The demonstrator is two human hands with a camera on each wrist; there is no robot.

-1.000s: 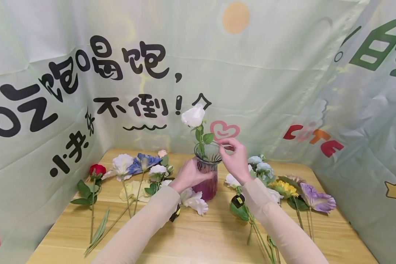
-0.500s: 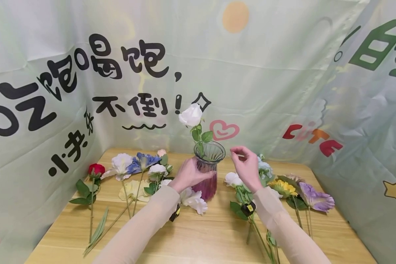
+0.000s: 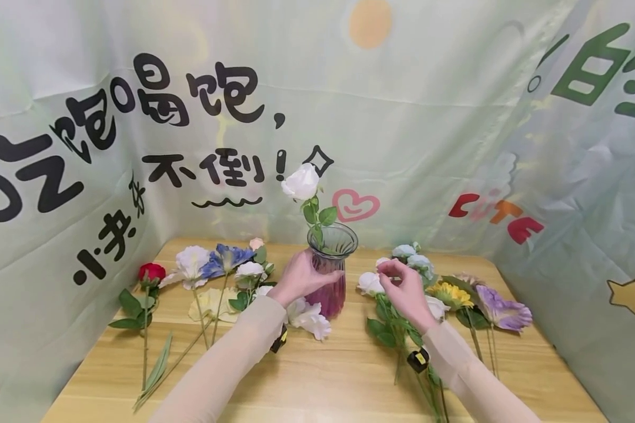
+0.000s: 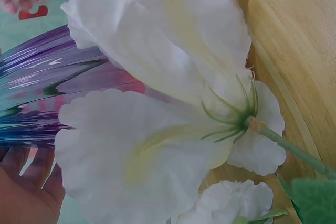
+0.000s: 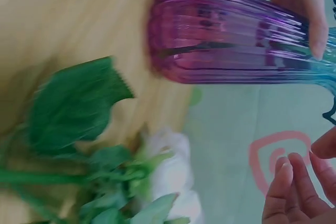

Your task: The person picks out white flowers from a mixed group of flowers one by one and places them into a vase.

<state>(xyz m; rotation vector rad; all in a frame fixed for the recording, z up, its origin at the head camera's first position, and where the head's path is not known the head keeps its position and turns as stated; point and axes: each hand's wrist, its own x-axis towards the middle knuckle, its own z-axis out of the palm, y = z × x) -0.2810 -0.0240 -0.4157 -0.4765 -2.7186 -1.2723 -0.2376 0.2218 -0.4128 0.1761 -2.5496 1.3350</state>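
A ribbed glass vase, smoky blue at the rim and purple-pink below, stands near the back of the table. My left hand grips it just under the neck, thumb across the front. One white rose with green leaves rises from the mouth, leaning left. Through the glass in the right wrist view, its dark stem reaches toward the base. My right hand, fingers loosely bent and holding nothing, is right of the vase, over a white rose lying on the table.
On the left lie a red rose, a blue flower and a pale yellow one. A large white flower lies close by the vase. To the right are a sunflower and a purple flower. Printed cloth encloses the table.
My right hand has drawn away from the vase rim, moving right and down toward the flowers there. The white rose tips further left in the vase. My left hand keeps its grip.
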